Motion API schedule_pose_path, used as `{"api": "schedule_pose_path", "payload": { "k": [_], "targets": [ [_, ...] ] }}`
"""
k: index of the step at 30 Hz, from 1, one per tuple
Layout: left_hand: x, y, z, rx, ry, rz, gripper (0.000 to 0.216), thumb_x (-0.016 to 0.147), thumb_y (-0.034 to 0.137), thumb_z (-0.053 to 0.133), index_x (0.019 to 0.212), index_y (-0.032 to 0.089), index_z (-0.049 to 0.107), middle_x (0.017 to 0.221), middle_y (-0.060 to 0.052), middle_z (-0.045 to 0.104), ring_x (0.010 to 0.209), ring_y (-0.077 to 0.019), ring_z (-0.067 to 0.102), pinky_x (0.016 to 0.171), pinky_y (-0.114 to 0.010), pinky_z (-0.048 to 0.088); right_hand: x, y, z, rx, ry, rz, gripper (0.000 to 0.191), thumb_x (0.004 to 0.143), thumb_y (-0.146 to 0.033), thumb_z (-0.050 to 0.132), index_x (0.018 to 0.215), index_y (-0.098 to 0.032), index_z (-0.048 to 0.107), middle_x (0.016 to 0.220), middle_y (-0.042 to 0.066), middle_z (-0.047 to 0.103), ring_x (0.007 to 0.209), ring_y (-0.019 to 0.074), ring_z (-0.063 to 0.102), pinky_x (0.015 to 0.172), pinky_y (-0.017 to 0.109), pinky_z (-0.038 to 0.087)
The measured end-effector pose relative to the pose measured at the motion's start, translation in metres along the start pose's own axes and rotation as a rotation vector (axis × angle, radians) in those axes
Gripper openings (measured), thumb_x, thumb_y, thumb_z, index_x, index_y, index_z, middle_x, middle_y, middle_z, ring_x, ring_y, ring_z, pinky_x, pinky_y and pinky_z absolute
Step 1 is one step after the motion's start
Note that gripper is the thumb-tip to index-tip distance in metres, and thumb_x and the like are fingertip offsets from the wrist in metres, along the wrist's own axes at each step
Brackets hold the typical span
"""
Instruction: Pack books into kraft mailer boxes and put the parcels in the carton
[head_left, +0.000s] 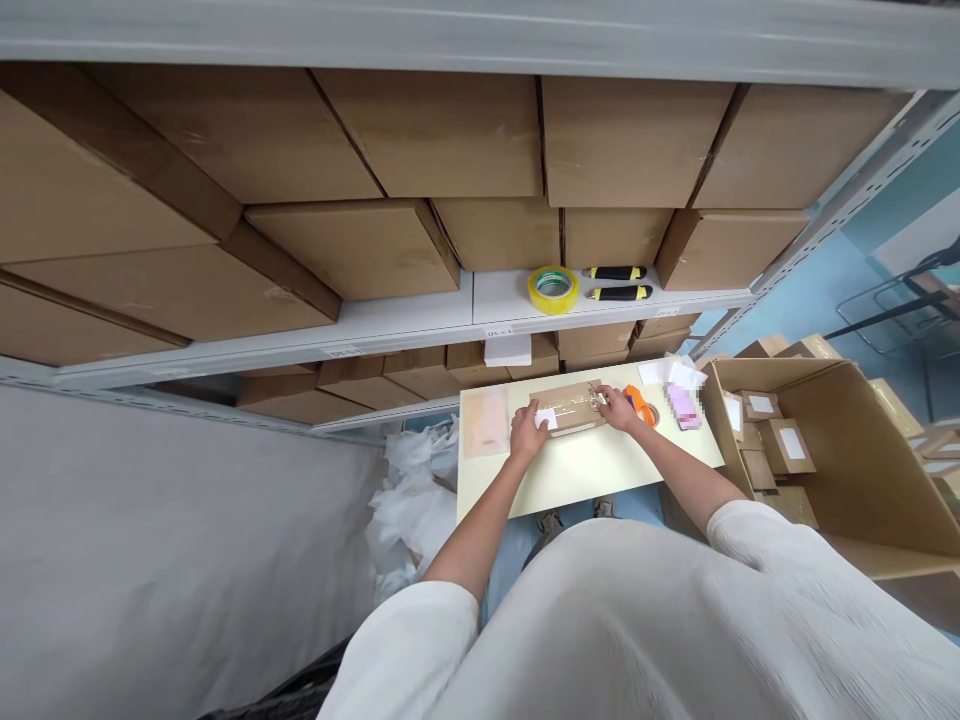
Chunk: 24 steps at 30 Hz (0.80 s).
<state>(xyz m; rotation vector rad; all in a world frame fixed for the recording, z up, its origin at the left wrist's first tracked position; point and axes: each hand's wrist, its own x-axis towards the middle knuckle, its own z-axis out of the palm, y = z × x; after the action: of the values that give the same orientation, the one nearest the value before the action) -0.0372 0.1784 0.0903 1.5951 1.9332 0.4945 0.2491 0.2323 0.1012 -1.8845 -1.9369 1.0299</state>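
A small brown cardboard box (577, 404) lies on the pale yellow tabletop (592, 465), with shiny clear tape along its top and a white label at its left end. My left hand (528, 434) grips that left end, thumb beside the label. At the right end my right hand (616, 409) is closed on the box, its fingers at crinkled, glossy tape. Just right of this hand sits an orange tape dispenser (637, 402), partly hidden by the wrist. The fingertips of my right hand are small and hard to make out.
Large cartons (615, 140) fill the shelf ahead. A yellow tape roll (553, 289) and two black-and-yellow cutters (619, 293) lie on its edge. To the right, an open carton (862, 450) holds several small labelled boxes. White plastic (416, 490) is heaped left of the table.
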Motion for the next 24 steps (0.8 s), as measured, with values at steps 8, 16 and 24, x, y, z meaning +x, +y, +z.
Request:
{"api": "schedule_pose_path", "payload": {
  "k": [8, 16, 24],
  "targets": [
    [-0.018, 0.015, 0.006, 0.188, 0.020, 0.446, 0.040, 0.105, 0.025, 0.050, 0.139, 0.024, 0.072, 0.146, -0.017, 0.065, 0.137, -0.0365, 0.057, 0.118, -0.054, 0.044, -0.007, -0.001, 0.002, -0.004, -0.002, -0.021, 0.045, 0.101, -0.029, 0.059, 0.147, -0.026, 0.058, 0.133, 0.012, 0.064, 0.101, 0.0241, 0.069, 0.101, 0.040, 0.057],
    [-0.024, 0.012, 0.015, 0.254, 0.025, 0.462, 0.045, 0.106, 0.025, 0.047, 0.145, 0.022, 0.069, 0.149, -0.018, 0.065, 0.141, -0.0379, 0.057, 0.120, -0.056, 0.044, -0.019, 0.026, -0.007, 0.143, 0.044, -0.019, 0.050, 0.103, -0.030, 0.055, 0.153, -0.026, 0.056, 0.144, 0.012, 0.065, 0.116, 0.0229, 0.068, 0.104, 0.039, 0.056],
    [-0.025, 0.012, 0.022, 0.254, 0.051, 0.469, 0.049, 0.105, 0.024, 0.045, 0.149, 0.020, 0.066, 0.151, -0.019, 0.064, 0.144, -0.0382, 0.054, 0.123, -0.060, 0.042, -0.031, 0.072, -0.036, -0.218, 0.019, 0.326, 0.029, 0.103, -0.034, 0.063, 0.124, -0.018, 0.072, 0.128, 0.016, 0.074, 0.111, 0.0285, 0.070, 0.085, 0.033, 0.051]
  ]
}}
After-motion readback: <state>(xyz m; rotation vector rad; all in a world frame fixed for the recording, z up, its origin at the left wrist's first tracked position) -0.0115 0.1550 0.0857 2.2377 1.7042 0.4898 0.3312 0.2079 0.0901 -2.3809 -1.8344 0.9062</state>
